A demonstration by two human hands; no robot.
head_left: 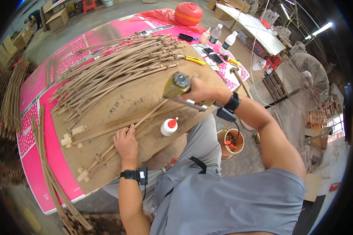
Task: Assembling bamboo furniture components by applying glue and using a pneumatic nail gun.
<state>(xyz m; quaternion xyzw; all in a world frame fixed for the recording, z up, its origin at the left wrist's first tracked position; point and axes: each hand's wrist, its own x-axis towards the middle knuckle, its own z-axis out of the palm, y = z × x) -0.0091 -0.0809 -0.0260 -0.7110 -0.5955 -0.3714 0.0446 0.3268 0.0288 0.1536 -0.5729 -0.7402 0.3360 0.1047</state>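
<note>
My right hand grips a yellow and black nail gun, its nose down over the far end of a thin wooden rod. Whether the nose touches the rod is hidden. My left hand is closed round the same rod near its middle, low over the brown board. The rod's near-left end carries a small wooden crosspiece. Between my hands, a white squeeze bottle with a red cap stands upright. More thin rods lie alongside, next to small wood blocks.
A big pile of knobbed wooden rods covers the board's far side. Beyond lie a yellow utility knife, a hammer, phones and water bottles. A bucket and a large fan stand right.
</note>
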